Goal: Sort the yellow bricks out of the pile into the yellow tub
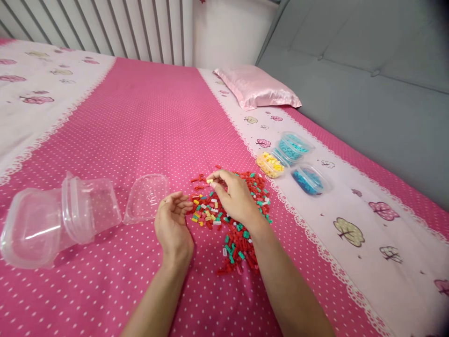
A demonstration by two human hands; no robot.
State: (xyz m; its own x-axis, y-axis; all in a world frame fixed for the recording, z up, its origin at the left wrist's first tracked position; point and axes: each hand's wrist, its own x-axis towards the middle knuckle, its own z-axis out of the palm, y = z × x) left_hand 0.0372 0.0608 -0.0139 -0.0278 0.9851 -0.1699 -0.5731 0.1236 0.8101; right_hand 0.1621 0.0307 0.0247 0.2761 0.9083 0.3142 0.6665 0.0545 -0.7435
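Note:
A loose pile of small building bricks (245, 241), mostly red with green, white and yellow ones among them, lies spread on the bed. Over its far side, my right hand (233, 194) pinches a pale yellow brick (209, 180) between thumb and fingertips. At the pile's left edge rests my left hand (173, 224), cupped with the palm turned up and inward. Its fingers are loosely curled and apart, and I see no brick in them. My right hand and forearm cover part of the pile.
Clear plastic tubs (35, 229) lie on their sides at left, beside a clear lid (147, 199). To the right stand a tub of yellow bricks (270, 164), a tub of turquoise bricks (293, 146) and a tub of blue bricks (308, 180). A pink pillow (257, 86) lies farther back.

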